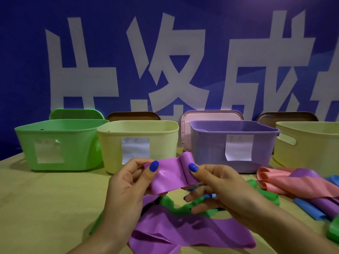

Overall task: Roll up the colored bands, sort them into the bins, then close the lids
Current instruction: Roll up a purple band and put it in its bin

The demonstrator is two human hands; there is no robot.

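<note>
Above the bench's near edge, my left hand (128,182) and right hand (216,182) pinch the purple band (168,177), fingers holding it tight to roll it.

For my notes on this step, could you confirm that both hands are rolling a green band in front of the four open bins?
Not quite: the head view shows the left hand and right hand rolling a purple band, not a green one. The four bins are indeed open.

Large white Chinese characters seen on blue backdrop (165,24); "成" legible, others cropped or unclear. Paper labels (135,150) stuck on bins (110,143); print too blurred for reading.
</note>
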